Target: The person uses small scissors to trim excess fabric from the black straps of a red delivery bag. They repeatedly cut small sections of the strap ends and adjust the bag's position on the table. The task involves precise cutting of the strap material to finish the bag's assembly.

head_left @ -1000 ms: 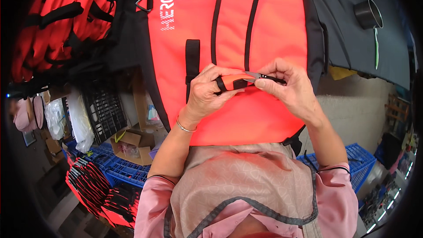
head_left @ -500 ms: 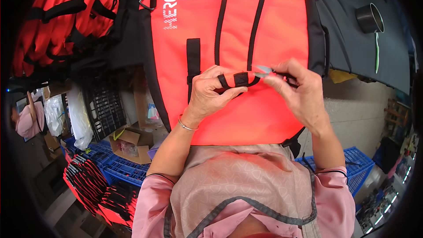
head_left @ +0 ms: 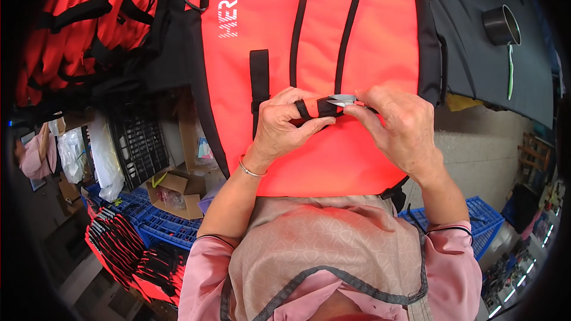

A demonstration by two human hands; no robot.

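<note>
A bright orange-red backpack (head_left: 333, 160) with black sides lies in front of me, its shoulder strap (head_left: 327, 35) running down the middle. My left hand (head_left: 284, 120) is closed on the strap's lower end (head_left: 309, 108), pinching the folded orange and black webbing between thumb and fingers. In my right hand (head_left: 399, 120) is a pair of thread snips (head_left: 342, 100), its silver blades pointing left. The blades lie at the black part of the strap end; whether they touch it I cannot tell.
A dark metal cup (head_left: 501, 25) with a green-handled tool hanging from it sits on the black-covered table (head_left: 470, 65) at right. Red and black straps (head_left: 89, 30) are piled at far left. Below are blue crates (head_left: 166, 226), an open cardboard box (head_left: 193, 196) and another person (head_left: 40, 154).
My right hand has brought the snips left, from beside the strap end onto its black part. The left hand keeps its pinch in nearly the same place.
</note>
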